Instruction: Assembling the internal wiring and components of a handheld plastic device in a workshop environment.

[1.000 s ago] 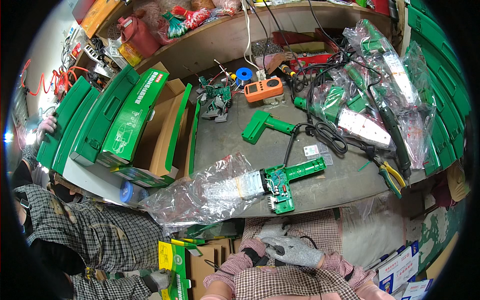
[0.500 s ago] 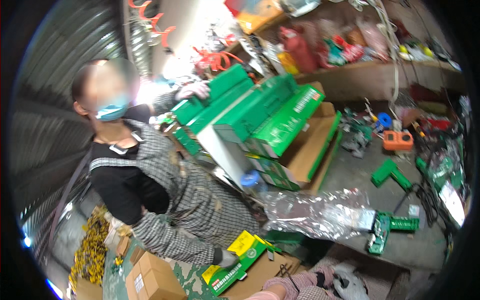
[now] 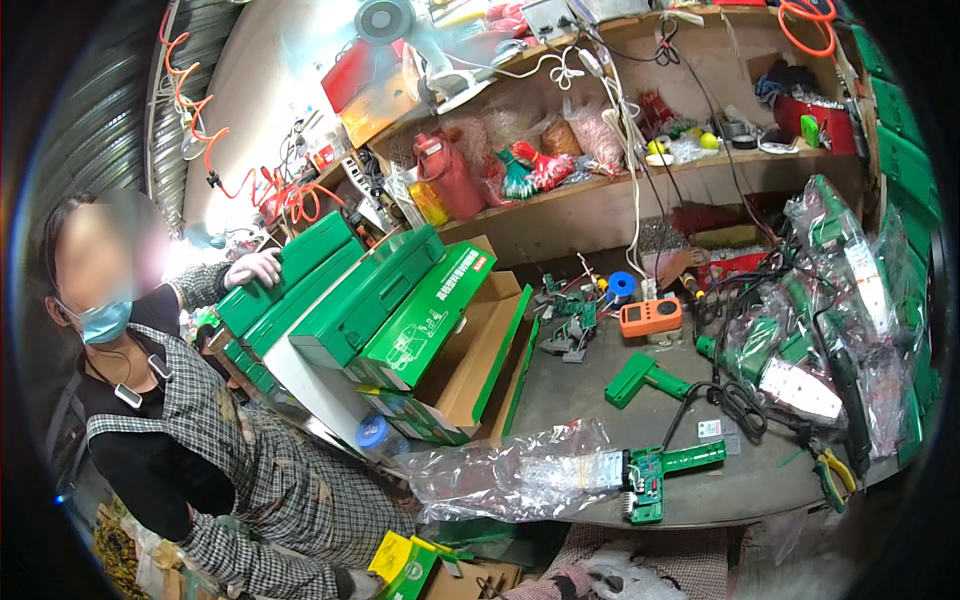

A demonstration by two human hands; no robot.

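Looking over a dark grey tabletop (image 3: 580, 400), now swinging back rightward compared with the view half a second ago. Seeing a co-worker (image 3: 290, 500) nearer the left rim than then, still resting one gloved hand (image 3: 255, 268) on a green case. Taking in, more fully than in that view, a heap of bagged tools (image 3: 830, 320) at the right. Finding green cases (image 3: 365, 310) and an open carton (image 3: 480, 375) at the left, standing as before. Coming next to the opened green tool (image 3: 647, 490), lying unmoved on the tabletop beside the front edge, just beyond the wearer's hands. Running its long axis left to right, nearly along that edge; pointing its clear-bagged metal end (image 3: 575, 470) left, its green handle (image 3: 695, 456) right, its short arm toward the wearer. Newly showing a fan (image 3: 385, 20) up top. Meeting the gloved left hand (image 3: 612, 556) and right hand (image 3: 645, 580) close together at the lower edge, partly cut off, being unable to tell spread fingers from pressed ones. Ending with a loose green shell (image 3: 645, 380), an orange meter (image 3: 650, 317) and a blue spool (image 3: 621, 287) farther back.
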